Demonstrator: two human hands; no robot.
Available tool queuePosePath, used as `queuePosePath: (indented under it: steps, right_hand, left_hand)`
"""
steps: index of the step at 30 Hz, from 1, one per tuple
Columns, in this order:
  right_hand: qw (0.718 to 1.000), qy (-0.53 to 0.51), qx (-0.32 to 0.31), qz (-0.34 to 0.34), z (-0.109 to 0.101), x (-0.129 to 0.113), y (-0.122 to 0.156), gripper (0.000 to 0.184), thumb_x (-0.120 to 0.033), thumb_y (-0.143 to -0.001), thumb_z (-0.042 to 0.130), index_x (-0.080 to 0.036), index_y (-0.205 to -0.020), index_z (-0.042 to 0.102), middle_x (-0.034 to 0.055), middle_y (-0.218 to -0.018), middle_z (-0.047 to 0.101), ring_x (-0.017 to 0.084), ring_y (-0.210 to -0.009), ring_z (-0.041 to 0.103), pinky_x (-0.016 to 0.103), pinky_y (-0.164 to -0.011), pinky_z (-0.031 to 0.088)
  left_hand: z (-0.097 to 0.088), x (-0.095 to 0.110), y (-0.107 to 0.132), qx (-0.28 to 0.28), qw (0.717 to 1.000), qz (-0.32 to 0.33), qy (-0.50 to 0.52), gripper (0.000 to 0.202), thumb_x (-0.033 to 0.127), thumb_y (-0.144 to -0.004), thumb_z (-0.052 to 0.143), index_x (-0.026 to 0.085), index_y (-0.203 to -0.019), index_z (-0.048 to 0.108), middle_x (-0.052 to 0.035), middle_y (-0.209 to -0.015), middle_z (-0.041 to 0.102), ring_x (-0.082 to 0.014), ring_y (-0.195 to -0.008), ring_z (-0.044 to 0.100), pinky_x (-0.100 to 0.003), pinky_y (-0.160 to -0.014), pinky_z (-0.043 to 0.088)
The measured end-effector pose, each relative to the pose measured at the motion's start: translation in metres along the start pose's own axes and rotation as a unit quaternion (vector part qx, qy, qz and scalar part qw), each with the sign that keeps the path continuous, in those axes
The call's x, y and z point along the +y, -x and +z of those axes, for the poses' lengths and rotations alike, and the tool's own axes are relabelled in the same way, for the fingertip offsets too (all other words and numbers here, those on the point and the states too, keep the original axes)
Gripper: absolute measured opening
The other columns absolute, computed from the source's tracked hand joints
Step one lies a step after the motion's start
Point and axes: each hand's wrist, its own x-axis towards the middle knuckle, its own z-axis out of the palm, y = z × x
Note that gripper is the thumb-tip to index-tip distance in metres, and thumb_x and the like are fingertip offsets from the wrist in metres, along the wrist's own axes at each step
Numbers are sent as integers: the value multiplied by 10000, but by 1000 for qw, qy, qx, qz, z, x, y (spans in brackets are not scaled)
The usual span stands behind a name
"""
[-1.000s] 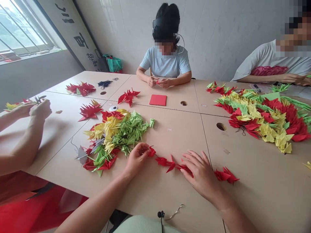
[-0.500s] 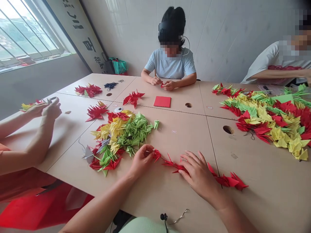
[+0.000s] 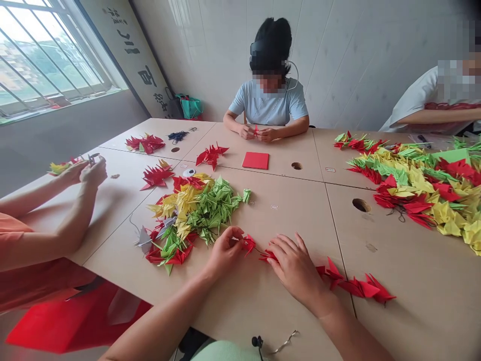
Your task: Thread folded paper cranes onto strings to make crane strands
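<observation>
A string of red paper cranes (image 3: 361, 287) runs across the table in front of me. My left hand (image 3: 224, 250) pinches it at the left end, beside a single red crane (image 3: 248, 244). A short piece of dark thread shows between that crane and the others. Over the middle of the string lies my right hand (image 3: 296, 268), its fingers stretched out and touching the cranes; the part under the palm is hidden. Left of my left hand sits a heap of green, yellow, red and grey paper cranes (image 3: 210, 208).
Across the table, a person (image 3: 270, 103) folds red paper behind a stack of red squares (image 3: 256, 160). Another person's hands (image 3: 88, 173) work at the left. More strung cranes (image 3: 421, 188) cover the right side. Round holes (image 3: 361, 205) pierce the tabletop.
My right hand has slid left along the string, nearer my left hand, covering more of the near cranes. The view has shifted slightly, moving everything rightward.
</observation>
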Motion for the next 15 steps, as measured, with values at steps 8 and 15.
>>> queuePosePath:
  steps: [8, 15]
  right_hand:
    - [999, -17, 12, -38, 18, -19, -16, 159, -111, -830, 510, -224, -877, 612, 49, -1157, 606, 228, -1137, 504, 553, -1053, 240]
    - [1000, -17, -4, -12, 19, -11, -7, 187, -64, -806, 513, -215, -781, 620, 39, -1078, 638, 225, -1121, 516, 546, -1067, 211]
  left_hand:
    - [-4, -6, -1, -53, 998, 4, 40, 252, 310, -757, 636, 188, -927, 495, 0, -784, 568, -129, -746, 573, -250, -699, 454]
    - [-8, 1, -2, -64, 989, -28, 133, 278, 210, -731, 673, 179, -953, 509, 23, -738, 565, -82, -673, 525, -192, -620, 420]
